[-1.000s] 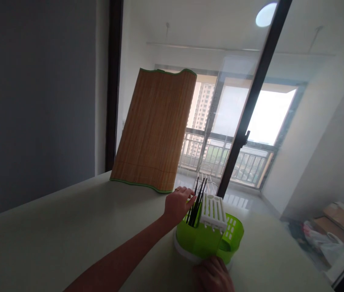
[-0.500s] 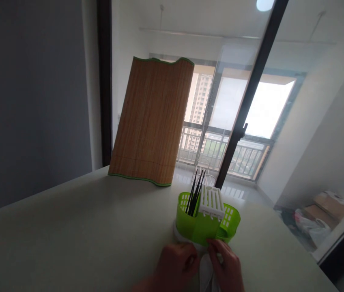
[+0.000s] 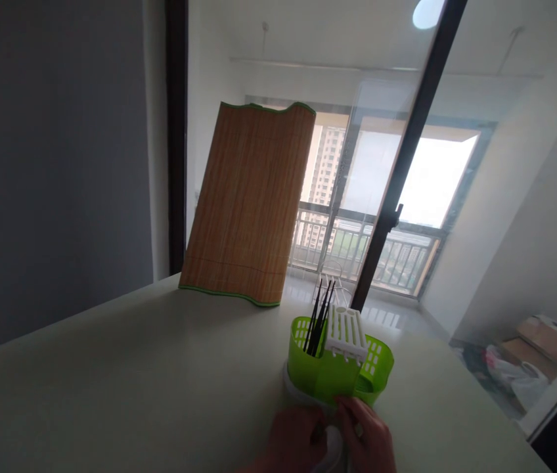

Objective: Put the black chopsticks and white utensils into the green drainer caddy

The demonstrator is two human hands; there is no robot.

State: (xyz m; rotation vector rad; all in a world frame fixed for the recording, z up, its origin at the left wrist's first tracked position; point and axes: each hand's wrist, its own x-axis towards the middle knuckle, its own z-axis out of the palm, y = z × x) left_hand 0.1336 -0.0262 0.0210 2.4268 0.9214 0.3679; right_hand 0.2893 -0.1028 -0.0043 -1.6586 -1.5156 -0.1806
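A green basket (image 3: 325, 378) with a pale base stands on the table, black chopsticks (image 3: 318, 322) upright in its left part and a white slotted rack (image 3: 346, 330) across its middle. Just in front of it are both my hands. My left hand (image 3: 298, 437) is closed, fingers curled at a white rounded item (image 3: 334, 447). Beside it, on the right of that item, my right hand (image 3: 366, 433) has its fingers pinched together near the basket's front bottom edge. What the fingertips grip is too dark and small to make out.
On the white table (image 3: 160, 368), a bamboo mat (image 3: 249, 203) with green edging stands upright at the back. Behind are a glass door with a dark frame (image 3: 406, 154) and a wire rack (image 3: 332, 279). Boxes and plastic bags (image 3: 525, 378) lie on the floor at the right.
My left hand has moved slightly right, closer to my right hand, and now covers more of the white item. The whole view has shifted a little.
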